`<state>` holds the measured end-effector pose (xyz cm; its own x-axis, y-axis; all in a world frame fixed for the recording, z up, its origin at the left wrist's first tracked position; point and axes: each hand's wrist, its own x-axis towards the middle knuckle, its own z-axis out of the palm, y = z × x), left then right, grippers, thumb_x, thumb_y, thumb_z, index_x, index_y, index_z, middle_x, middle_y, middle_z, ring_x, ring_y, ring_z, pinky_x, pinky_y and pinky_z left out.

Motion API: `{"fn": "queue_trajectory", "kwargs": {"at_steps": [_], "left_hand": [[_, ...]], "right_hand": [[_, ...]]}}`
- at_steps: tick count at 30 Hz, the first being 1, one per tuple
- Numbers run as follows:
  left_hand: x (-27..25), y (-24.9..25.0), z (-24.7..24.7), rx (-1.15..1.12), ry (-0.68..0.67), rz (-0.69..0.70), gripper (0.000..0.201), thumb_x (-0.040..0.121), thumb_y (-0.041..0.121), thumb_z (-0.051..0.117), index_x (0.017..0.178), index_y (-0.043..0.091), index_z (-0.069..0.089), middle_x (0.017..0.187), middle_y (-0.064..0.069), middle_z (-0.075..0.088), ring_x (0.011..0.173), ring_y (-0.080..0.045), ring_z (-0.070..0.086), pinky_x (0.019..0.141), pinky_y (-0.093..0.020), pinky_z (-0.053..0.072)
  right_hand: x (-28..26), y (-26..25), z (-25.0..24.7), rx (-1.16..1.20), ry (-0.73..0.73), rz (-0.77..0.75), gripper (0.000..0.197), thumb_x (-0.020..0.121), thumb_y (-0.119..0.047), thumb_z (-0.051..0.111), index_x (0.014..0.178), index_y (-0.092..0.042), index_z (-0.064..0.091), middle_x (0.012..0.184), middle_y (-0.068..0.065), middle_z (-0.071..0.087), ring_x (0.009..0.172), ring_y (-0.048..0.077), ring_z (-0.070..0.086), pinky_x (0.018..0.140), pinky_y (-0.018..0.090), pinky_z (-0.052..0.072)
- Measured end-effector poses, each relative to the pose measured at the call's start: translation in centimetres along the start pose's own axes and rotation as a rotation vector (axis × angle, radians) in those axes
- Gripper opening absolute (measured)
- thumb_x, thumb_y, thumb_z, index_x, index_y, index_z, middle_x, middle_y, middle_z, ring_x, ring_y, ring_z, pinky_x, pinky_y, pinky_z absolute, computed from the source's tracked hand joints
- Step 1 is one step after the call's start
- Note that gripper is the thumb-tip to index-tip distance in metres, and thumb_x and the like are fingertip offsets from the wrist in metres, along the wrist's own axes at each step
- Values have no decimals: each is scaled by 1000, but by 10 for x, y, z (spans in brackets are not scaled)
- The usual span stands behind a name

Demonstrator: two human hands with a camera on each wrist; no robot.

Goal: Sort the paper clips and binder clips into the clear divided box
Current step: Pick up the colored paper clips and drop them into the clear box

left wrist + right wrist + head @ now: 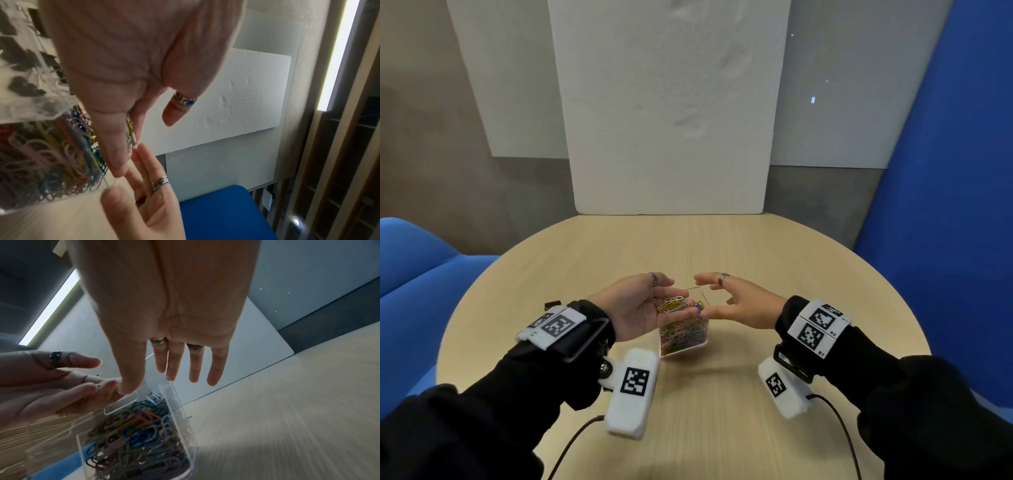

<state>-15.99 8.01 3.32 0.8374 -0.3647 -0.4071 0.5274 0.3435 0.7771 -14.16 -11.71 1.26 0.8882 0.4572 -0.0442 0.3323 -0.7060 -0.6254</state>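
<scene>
The clear divided box (683, 344) stands mid-table; one compartment is heaped with coloured paper clips (139, 431). Black binder clips (22, 61) show through its wall in the left wrist view. My left hand (681, 296) hovers over the box, palm turned up and inward, fingers fairly straight, carrying a small bunch of paper clips (671, 305) on them. The thumb stands apart from the clips. My right hand (703, 296) is spread open beside it, its thumb tip meeting the left fingertips (121, 172) above the box rim. Nothing lies in the right hand (160, 382).
The round wooden table (791, 274) carries the box alone. A white foam board (667, 120) leans at the far edge. Blue seats (410, 260) sit left, a blue panel (955, 205) right. Cables (842, 431) trail from the wrist cameras across the near edge.
</scene>
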Motion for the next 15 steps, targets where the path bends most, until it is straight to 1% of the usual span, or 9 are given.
{"fn": "queue_trajectory", "kwargs": {"at_steps": [2, 5, 8, 11, 12, 15], "left_hand": [[2, 1, -1, 2, 18, -28, 39, 95, 11, 43, 128, -10, 40, 131, -32, 47, 95, -43, 63, 65, -39, 61], [4, 1, -2, -10, 36, -51, 40, 95, 12, 45, 128, -10, 42, 131, -33, 45, 97, -45, 62, 61, -37, 61], [3, 2, 1, -8, 35, -70, 40, 96, 17, 44, 124, -11, 43, 126, -35, 46, 99, -44, 60, 66, -41, 60], [1, 4, 3, 20, 21, -64, 36, 97, 20, 41, 115, -11, 46, 112, -35, 54, 94, -40, 61, 71, -41, 56], [0, 6, 3, 30, 18, -63, 36, 97, 21, 40, 116, -10, 46, 112, -36, 54, 94, -39, 61, 72, -41, 56], [-1, 11, -1, 31, 20, -69, 39, 98, 21, 38, 124, -7, 43, 126, -38, 47, 100, -41, 60, 72, -40, 56]], "right_hand": [[1, 4, 2, -12, -23, 9, 65, 86, -24, 65, 142, -23, 33, 144, -7, 42, 133, 12, 37, 97, 21, 32], [4, 6, 6, -34, 23, -5, 62, 84, -21, 67, 139, -24, 39, 137, -5, 48, 127, 13, 43, 93, 23, 36], [5, 6, 7, -65, 54, -28, 59, 83, -22, 69, 136, -23, 42, 133, -4, 51, 122, 13, 47, 89, 22, 37], [4, 6, 6, -95, 53, -44, 59, 83, -24, 68, 136, -23, 43, 133, -4, 52, 118, 13, 50, 87, 21, 37], [4, 5, 6, -106, 52, -46, 59, 83, -25, 68, 136, -24, 43, 133, -4, 51, 118, 13, 50, 87, 21, 37], [4, 5, 4, -133, 48, -48, 59, 83, -27, 68, 136, -24, 42, 133, -5, 52, 116, 14, 51, 87, 21, 39]]}}
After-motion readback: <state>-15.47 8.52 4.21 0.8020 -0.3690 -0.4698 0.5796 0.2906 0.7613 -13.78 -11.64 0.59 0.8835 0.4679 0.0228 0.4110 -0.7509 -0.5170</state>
